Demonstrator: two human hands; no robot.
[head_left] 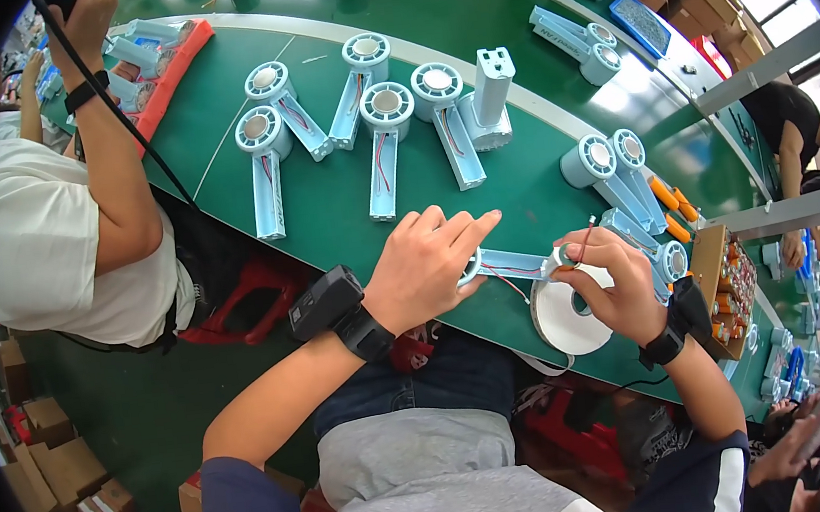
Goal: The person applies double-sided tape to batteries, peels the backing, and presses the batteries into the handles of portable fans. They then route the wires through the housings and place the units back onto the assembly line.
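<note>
A light-blue fan housing (511, 263) with a round head and a trough-like handle lies across my two hands at the table's near edge. My left hand (428, 266) is closed over the round head, hiding most of it, with the index finger stretched out to the right. At the handle's other end, my right hand (614, 279) pinches a small pale round piece (561, 260) between thumb and fingers. Thin red wires run in the handle, and a wire with a small connector rises by my right fingers. Below lies a white tape roll (559, 322), partly under my right hand.
Several similar housings (386, 159) with red wires stand ahead; more (611, 170) lie right, beside orange cylindrical cells (673, 208). A cardboard box of cells (725, 288) sits right of my hand. A red-rimmed tray (173, 76) and another person's arm (117, 177) are at left.
</note>
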